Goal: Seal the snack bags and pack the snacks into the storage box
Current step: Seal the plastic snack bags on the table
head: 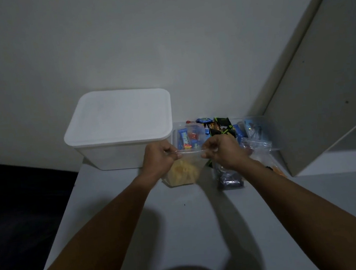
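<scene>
A clear zip bag of yellow chips (184, 171) stands on the white table (183, 233) in front of me. My left hand (158, 156) pinches the left end of its top strip, and my right hand (222, 151) pinches the right end. A white storage box (112, 150) with its lid (119, 116) on stands at the back left, just behind my left hand. To its right, a clear tray (263, 121) holds several wrapped snacks (205, 132).
More clear bags lie right of my right hand: a dark snack bag (230, 178) and another bag (258, 148). A white shelf unit (322, 97) rises at the right. The wall is close behind. The table's left edge drops to a dark area (15, 207).
</scene>
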